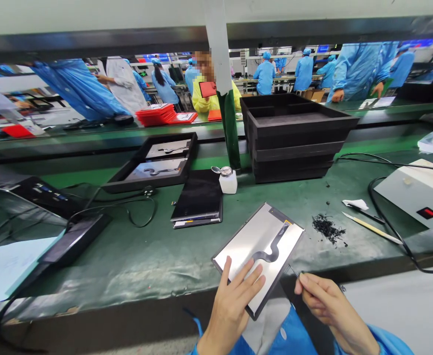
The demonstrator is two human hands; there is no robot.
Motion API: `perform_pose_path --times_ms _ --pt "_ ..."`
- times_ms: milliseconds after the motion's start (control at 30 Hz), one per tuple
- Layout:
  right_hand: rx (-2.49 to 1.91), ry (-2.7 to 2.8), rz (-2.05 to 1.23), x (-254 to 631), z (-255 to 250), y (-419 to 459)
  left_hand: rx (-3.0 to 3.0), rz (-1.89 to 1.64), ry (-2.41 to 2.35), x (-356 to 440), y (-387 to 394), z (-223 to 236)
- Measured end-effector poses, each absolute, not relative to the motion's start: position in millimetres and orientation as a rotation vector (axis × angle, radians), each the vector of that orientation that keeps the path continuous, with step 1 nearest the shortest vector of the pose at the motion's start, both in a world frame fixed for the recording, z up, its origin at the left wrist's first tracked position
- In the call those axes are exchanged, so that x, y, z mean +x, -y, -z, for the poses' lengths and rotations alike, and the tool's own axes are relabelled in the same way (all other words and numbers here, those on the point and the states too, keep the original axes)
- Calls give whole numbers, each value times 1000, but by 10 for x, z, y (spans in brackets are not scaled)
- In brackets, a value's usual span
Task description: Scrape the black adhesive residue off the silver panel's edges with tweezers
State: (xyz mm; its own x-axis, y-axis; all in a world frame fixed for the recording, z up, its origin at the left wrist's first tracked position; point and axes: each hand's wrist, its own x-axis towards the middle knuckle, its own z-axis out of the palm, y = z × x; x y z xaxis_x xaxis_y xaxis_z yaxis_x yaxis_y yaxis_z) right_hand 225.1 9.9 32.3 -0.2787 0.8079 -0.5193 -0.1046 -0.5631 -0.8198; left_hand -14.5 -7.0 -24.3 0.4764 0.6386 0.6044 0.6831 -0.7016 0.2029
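Note:
A display panel with a silvery back and a dark, curved flex cable lies tilted over the bench's front edge. My left hand holds it, fingers spread across its lower back; the thumb is hidden. At the panel's right edge, my right hand pinches a thin metal tool; its exact kind is too small to make out. Its tip meets or nearly meets the edge. To the right is a pile of black shreds, near a pale-yellow pointed tool and a dark slim tool.
Stacked black screens lie beside a white pump bottle. Behind stand a black tray with two panels and stacked black bins. A white box with cables is right, a black device left. Co-workers are across the bench.

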Motion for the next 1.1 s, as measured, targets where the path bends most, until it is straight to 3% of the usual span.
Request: perform_pose_path --times_ms 1100 --pt "-1326 901 -1754 2539 -542 -465 -2629 1065 1203 -128 77 231"
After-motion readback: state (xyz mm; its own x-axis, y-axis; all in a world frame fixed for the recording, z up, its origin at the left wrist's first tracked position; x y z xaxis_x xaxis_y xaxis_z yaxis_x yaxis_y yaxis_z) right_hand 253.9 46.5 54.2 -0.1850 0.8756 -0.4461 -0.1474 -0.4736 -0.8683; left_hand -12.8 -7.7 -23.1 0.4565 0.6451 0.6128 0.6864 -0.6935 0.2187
